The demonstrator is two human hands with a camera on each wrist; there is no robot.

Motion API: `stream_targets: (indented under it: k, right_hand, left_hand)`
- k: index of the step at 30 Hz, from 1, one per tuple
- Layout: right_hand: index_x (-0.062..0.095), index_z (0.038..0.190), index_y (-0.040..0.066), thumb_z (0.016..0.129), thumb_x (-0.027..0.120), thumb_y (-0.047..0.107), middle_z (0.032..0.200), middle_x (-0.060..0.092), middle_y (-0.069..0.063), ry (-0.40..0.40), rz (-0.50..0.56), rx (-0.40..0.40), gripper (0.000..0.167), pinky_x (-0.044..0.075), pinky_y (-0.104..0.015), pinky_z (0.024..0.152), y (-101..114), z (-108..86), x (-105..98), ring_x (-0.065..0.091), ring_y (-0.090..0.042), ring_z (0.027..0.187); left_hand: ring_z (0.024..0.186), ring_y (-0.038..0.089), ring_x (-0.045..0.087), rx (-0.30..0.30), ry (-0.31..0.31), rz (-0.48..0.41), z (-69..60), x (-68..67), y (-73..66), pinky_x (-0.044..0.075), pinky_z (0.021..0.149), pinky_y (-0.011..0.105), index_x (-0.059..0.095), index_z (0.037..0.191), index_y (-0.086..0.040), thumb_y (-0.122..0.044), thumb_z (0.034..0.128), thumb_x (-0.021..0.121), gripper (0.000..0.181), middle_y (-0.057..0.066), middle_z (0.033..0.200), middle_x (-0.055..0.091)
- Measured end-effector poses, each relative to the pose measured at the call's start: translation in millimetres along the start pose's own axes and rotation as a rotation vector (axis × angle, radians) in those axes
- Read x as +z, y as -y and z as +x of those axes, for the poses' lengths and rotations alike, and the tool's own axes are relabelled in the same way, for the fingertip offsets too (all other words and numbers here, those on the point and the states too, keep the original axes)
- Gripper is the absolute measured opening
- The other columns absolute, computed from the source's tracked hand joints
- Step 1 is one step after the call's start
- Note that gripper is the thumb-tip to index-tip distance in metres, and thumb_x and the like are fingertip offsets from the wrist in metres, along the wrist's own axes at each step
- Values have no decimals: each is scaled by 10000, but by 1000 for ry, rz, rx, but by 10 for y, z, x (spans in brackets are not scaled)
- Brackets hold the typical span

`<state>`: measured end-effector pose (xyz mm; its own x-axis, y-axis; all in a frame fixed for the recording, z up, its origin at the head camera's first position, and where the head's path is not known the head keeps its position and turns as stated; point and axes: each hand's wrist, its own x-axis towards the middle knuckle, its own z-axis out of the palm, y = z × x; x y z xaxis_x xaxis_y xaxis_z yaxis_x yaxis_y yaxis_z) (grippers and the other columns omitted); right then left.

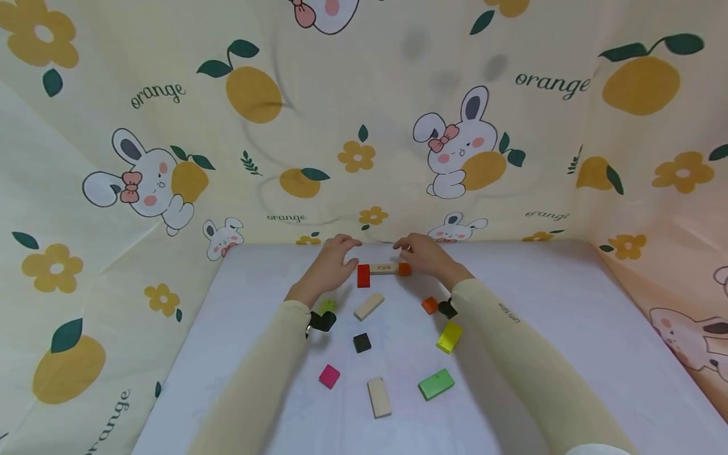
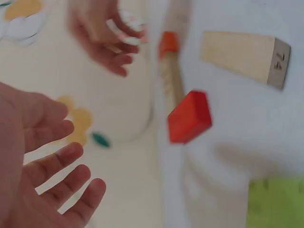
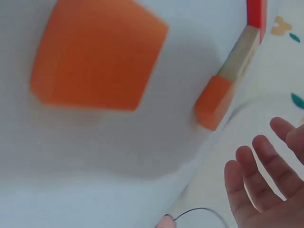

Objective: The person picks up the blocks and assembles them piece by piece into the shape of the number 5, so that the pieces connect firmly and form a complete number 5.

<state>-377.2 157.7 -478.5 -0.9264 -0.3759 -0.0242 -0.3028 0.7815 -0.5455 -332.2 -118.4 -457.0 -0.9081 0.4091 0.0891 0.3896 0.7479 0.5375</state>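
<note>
At the back of the table, a red block (image 1: 363,276), a wooden block (image 1: 384,269) with printed marks and an orange block (image 1: 404,270) stand in a row, touching. My left hand (image 1: 332,264) hovers just left of the red block, fingers loosely bent and holding nothing. On the other side, beside the orange block, is my right hand (image 1: 425,254), also holding nothing. In the left wrist view the left hand's fingers (image 2: 78,178) are spread apart from the red block (image 2: 189,118). The right wrist view shows the right hand (image 3: 270,185) apart from the row's orange block (image 3: 213,102).
Nearer lie a plain wooden block (image 1: 370,306), a black cube (image 1: 361,342), a pink cube (image 1: 329,376), another wooden block (image 1: 379,397) and a green block (image 1: 436,385). A yellow block (image 1: 450,337) and orange block (image 1: 430,306) lie by the right forearm, a lime block (image 1: 327,307) by the left wrist.
</note>
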Motion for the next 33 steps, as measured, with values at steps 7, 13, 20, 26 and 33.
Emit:
stream_targets:
  k: [7, 13, 20, 26, 33]
  right_hand:
    - [711, 1427, 61, 1054, 529, 99, 1266, 659, -155, 37, -28, -48, 417, 539, -470, 1009, 202, -30, 13, 593, -331, 1101]
    - [690, 1469, 90, 1083, 573, 109, 1368, 660, -178, 99, -76, -75, 403, 517, -480, 1089, 310, -44, 90, 604, -326, 1184]
    - [740, 1415, 128, 1013, 723, 78, 1335, 684, -93, 143, -158, -159, 405, 523, -453, 1086, 431, -77, 205, 608, -284, 1206]
    - [725, 1431, 108, 1016, 701, 101, 1324, 682, -119, 140, -194, -178, 415, 530, -448, 1061, 523, -104, 280, 599, -299, 1188]
    - [690, 1483, 140, 1070, 668, 152, 1326, 658, -121, 155, -280, -140, 414, 516, -437, 1035, 525, -130, 350, 550, -307, 1180]
  left_hand:
    - [1431, 367, 458, -30, 14, -93, -493, -180, 281, 499, 1122, 536, 595, 1530, -106, -126, 986, 777, 574, 150, 1618, 460]
    - [1445, 367, 448, -80, 105, -141, -837, -37, 487, 516, 1105, 537, 589, 1542, -101, -79, 927, 830, 661, 136, 1644, 437]
    - [1385, 344, 511, -80, 131, -127, -983, 73, 616, 519, 1103, 519, 610, 1526, -96, -48, 884, 861, 692, 118, 1615, 473]
    - [1399, 326, 515, -82, 142, -137, -1026, 173, 641, 513, 1115, 497, 613, 1529, -104, -20, 875, 846, 699, 102, 1619, 478]
    - [1360, 313, 550, -72, 137, -128, -1025, 244, 620, 532, 1092, 467, 632, 1501, -94, -9, 876, 850, 667, 99, 1586, 515]
